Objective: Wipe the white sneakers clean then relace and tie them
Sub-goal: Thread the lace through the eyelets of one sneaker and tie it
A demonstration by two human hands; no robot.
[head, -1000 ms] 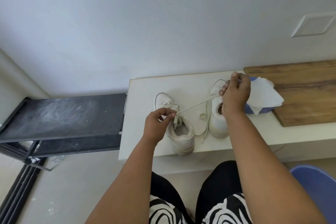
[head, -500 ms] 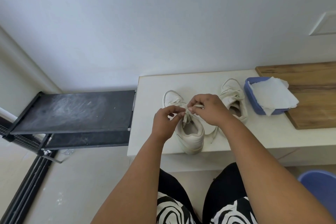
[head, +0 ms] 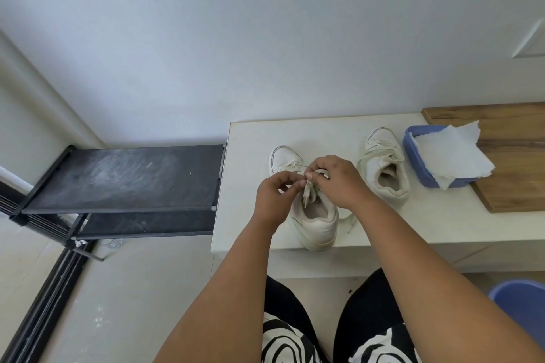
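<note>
We note both hands meet at frame centre over the near sneaker [head: 314, 215], left hand [head: 275, 194] and right hand [head: 339, 181] each pinching its lace [head: 309, 194] between curled fingertips, the shoe's long axis running heel-toward-us, toe away.

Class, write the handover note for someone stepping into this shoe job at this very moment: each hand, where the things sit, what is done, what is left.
Left hand: pinches a lace at the near sneaker's tongue.
Right hand: pinches the lace from the other side, over the same shoe.
Near sneaker stands on the white bench, heel toward you; laced, knot in progress.
Far sneaker stands apart to the right, its laces loose and untied.
Blue tub with a paper towel sits right of it, partly on the wooden board.
Left: finish this bow, then tie the far sneaker. Whether wiping is finished cannot be told.
</note>
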